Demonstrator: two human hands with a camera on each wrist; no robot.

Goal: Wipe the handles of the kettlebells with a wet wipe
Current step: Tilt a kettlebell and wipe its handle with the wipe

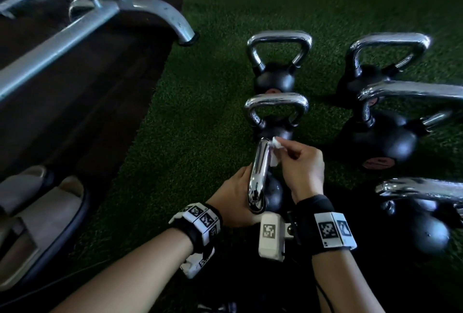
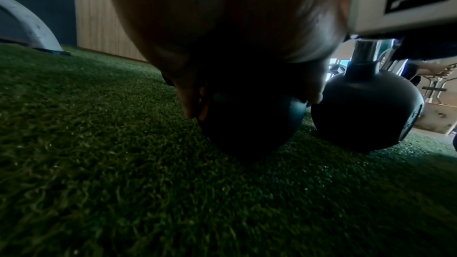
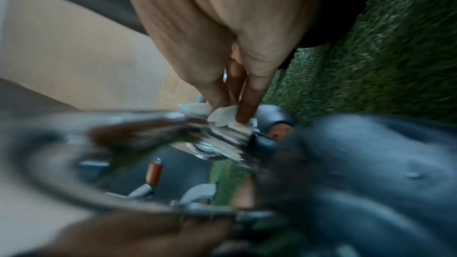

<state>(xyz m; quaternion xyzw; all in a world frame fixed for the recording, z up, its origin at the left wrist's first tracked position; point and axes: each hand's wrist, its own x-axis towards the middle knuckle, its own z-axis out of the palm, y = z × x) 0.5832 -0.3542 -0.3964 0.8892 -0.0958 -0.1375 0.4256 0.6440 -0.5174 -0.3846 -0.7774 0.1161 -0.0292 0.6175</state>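
We are on the nearest kettlebell (image 1: 271, 195), which stands on the green turf (image 1: 200, 137) at the front of the left row, and the step in hand is rubbing down its chrome handle (image 1: 259, 175). Our left hand (image 1: 235, 197) curls round the near end of that handle to steady it, while our right hand (image 1: 303, 170) pinches the wet wipe (image 1: 352, 143) between thumb and fingertips and presses it against the far end of the bar.

To do this well, we should wrap the wipe further round the bar rather than dab with a bunched corner, run it the full length, then shift the left hand so the patch beneath it gets cleaned too. The two uprights down to the ball need a pass as well.

Much is hard to read. The right wrist view is smeared with blur; the white wipe (image 3: 230, 118) shows under the fingertips, probably touching metal, though the contact itself is unclear. The left wrist view is mostly dark palm and ball (image 2: 247, 124). The kettlebells at the right are cut off by the frame edge.
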